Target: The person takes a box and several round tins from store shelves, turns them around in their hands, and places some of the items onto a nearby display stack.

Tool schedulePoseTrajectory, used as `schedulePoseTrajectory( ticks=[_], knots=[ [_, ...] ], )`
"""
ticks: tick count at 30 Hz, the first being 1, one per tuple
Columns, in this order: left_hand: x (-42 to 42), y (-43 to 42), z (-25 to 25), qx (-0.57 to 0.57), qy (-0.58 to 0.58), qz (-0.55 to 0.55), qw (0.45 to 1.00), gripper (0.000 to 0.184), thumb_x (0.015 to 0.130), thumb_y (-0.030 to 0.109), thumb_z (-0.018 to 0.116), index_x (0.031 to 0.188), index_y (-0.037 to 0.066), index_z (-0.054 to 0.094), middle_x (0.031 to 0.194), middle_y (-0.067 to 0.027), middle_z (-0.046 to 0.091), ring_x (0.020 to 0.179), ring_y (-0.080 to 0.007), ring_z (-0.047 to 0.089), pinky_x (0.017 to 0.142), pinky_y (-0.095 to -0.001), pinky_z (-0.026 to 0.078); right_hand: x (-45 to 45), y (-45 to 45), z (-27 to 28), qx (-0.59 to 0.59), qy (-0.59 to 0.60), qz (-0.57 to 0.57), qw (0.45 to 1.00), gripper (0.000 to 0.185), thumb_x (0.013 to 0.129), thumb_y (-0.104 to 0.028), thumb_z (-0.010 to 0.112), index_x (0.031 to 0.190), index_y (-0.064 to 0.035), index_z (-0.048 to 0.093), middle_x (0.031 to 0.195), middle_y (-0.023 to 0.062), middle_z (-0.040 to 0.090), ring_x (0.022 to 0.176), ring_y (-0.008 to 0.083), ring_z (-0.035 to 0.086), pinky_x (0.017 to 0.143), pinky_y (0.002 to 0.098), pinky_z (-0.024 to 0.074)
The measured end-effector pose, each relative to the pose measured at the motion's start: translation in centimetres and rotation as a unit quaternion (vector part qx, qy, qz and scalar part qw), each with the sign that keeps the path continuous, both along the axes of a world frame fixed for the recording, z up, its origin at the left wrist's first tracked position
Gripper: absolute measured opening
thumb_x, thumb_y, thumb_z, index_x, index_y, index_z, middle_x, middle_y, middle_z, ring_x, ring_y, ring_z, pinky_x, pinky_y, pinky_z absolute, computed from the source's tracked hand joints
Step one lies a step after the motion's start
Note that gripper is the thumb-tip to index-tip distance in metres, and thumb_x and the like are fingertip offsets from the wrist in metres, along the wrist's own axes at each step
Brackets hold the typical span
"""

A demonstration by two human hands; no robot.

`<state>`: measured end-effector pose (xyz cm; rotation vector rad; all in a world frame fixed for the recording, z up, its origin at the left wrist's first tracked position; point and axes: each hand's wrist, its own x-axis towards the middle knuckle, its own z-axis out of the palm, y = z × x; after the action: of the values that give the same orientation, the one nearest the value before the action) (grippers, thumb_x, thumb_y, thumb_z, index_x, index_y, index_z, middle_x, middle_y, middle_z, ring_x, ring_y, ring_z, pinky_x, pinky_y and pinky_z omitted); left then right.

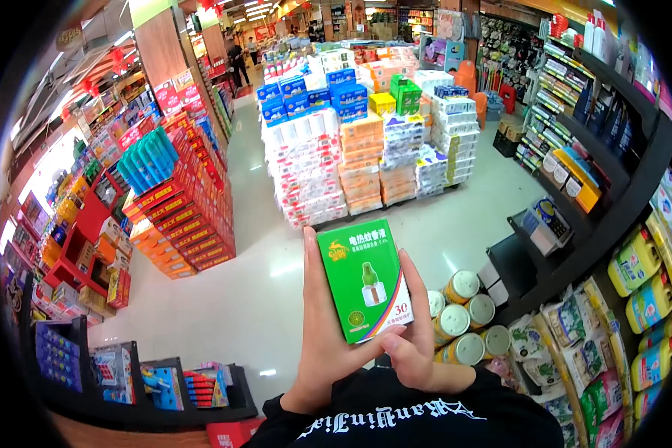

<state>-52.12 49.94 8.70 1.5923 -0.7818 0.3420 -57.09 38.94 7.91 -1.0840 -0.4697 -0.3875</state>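
A green and white box (362, 280) with a picture of a small bottle and the number 30 is held upright in front of my chest, its printed face toward me. My left hand (322, 328) grips its left side, fingers along the edge. Around the right side and lower corner is my right hand (414, 332), its thumb at the bottom edge. Both hands are closed on the box. Black sleeves with white lettering show below them.
Stacked packs of paper goods (306, 164) stand ahead. Red boxes (190, 216) topped with blue bottles are at left. Yellow tubs (453, 321) sit at lower right, beside dark shelves (612, 157). People (237, 60) stand far off.
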Motion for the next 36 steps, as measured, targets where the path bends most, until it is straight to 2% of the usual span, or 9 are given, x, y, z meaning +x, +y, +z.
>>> schedulePoseTrajectory(
  ticks=[4,12,21,23,27,30,31,33,36],
  knots=[
    [2.7,-5.0,-1.2,-0.022,0.037,-0.03,0.999,0.115,0.06,0.028,0.079,0.138,-0.004,0.0,0.128,-0.0232,0.036,0.114,-0.0335,0.044,0.099,-0.0405,0.031,2.4,-4.2,-0.8,0.0,0.027,-0.03,0.999,0.08,0.075,-0.008,0.051,0.139,0.0034,0.003,0.145,0.0165,0.011,0.132,0.0238,0.02,0.107,0.0354,0.0188],
    [7.4,-10.4,-1.7,0.087,0.058,-0.046,0.993,0.115,0.061,0.034,0.078,0.138,-0.004,0.002,0.141,-0.0297,0.01,0.13,-0.0409,0.022,0.104,-0.0427,0.023,6.0,-9.7,-2.1,0.056,0.072,-0.096,0.991,0.08,0.073,-0.006,0.049,0.139,0.0044,0.005,0.144,0.017,0.014,0.131,0.0243,0.023,0.106,0.0355,0.0208],
    [14.6,-14.8,-3.0,0.111,0.065,-0.094,0.987,0.113,0.062,0.036,0.077,0.138,-0.004,0.003,0.141,-0.0296,0.011,0.129,-0.0423,0.023,0.103,-0.0424,0.025,12.0,-12.9,-3.3,0.068,0.124,-0.166,0.976,0.077,0.075,-0.008,0.048,0.139,0.0039,0.006,0.141,0.0171,0.019,0.129,0.0245,0.026,0.105,0.0357,0.0241],
    [16.9,-15.5,-2.7,0.105,0.0,-0.089,0.991,0.111,0.06,0.022,0.077,0.14,-0.001,0.004,0.131,-0.0199,0.033,0.12,-0.0287,0.039,0.101,-0.0375,0.03,14.0,-13.4,-3.1,0.06,0.109,-0.18,0.976,0.077,0.076,-0.009,0.049,0.139,0.0038,0.005,0.141,0.0173,0.019,0.129,0.0246,0.026,0.105,0.0359,0.0241],
    [22.0,-16.3,-1.5,0.092,-0.025,-0.105,0.99,0.112,0.06,0.024,0.077,0.14,-0.001,0.003,0.132,-0.0198,0.032,0.12,-0.0291,0.039,0.1,-0.0375,0.03,18.7,-14.0,-1.5,0.047,0.081,-0.189,0.977,0.077,0.077,-0.011,0.049,0.139,0.0038,0.005,0.141,0.0176,0.019,0.129,0.0253,0.026,0.105,0.0362,0.0235],
    [25.6,-16.3,-0.4,0.074,-0.036,-0.112,0.99,0.111,0.061,0.022,0.077,0.14,-0.001,0.002,0.133,-0.0191,0.031,0.121,-0.029,0.039,0.1,-0.0371,0.031,22.6,-14.2,-0.4,0.025,0.041,-0.184,0.982,0.078,0.076,-0.011,0.048,0.139,0.0041,0.005,0.141,0.0174,0.019,0.129,0.0254,0.025,0.106,0.0364,0.0221],
    [26.9,-16.2,-0.2,0.061,-0.023,-0.117,0.991,0.113,0.061,0.029,0.078,0.139,-0.003,0.003,0.138,-0.0241,0.021,0.124,-0.035,0.032,0.101,-0.04,0.028,24.2,-14.2,-0.3,0.024,0.036,-0.184,0.982,0.078,0.076,-0.011,0.048,0.139,0.0041,0.005,0.141,0.0174,0.019,0.129,0.0254,0.025,0.106,0.0364,0.0221],
    [29.3,-15.9,-0.2,0.051,-0.014,-0.119,0.991,0.115,0.061,0.036,0.078,0.138,-0.005,0.003,0.142,-0.0291,0.01,0.128,-0.0411,0.025,0.102,-0.0429,0.026,26.8,-14.1,-0.8,0.027,0.011,-0.178,0.984,0.079,0.074,-0.009,0.048,0.138,0.0045,0.005,0.141,0.0173,0.019,0.13,0.0249,0.025,0.106,0.0362,0.0214],
    [32.9,-15.7,-0.8,0.059,-0.017,-0.108,0.992,0.114,0.061,0.035,0.078,0.138,-0.005,0.004,0.141,-0.0289,0.012,0.128,-0.0406,0.025,0.102,-0.0433,0.026,30.4,-13.7,-1.1,0.041,0.032,-0.174,0.983,0.079,0.073,-0.007,0.047,0.138,0.0046,0.005,0.141,0.0171,0.019,0.13,0.0246,0.024,0.106,0.036,0.0209]
  ],
)
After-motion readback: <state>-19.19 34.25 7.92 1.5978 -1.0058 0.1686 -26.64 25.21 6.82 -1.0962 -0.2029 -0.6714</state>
